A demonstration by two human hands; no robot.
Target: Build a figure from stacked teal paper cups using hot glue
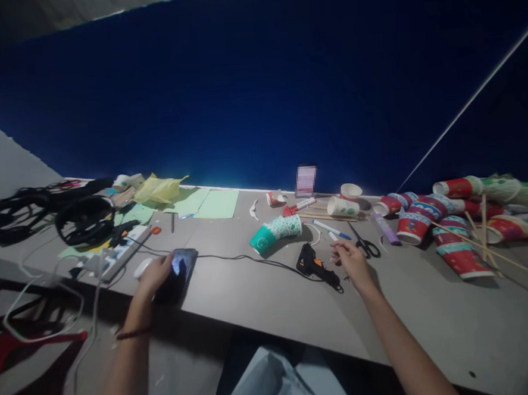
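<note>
At the table's front left, my left hand (155, 275) grips the left edge of a dark phone (184, 267) or small tablet, which lies by the table edge. My right hand (354, 266) is closed, thumb and fingers pinched together, over the table right of centre. A short white stick (332, 236) shows just beyond those fingertips; whether they hold it is unclear. Beside that hand rests a black hot glue gun (313, 263) with an orange trigger. Farther back, several joined paper cups (276, 232), green and white, form a curved row.
Scissors (367, 245), a blue-capped marker (333, 229) and a purple tube (386, 229) lie right of centre. Rows of red paper cups (464, 248) and wooden sticks crowd the right. Left are a power strip (124, 253), headphones (84, 219) and cables. A screen (306, 180) stands against the wall.
</note>
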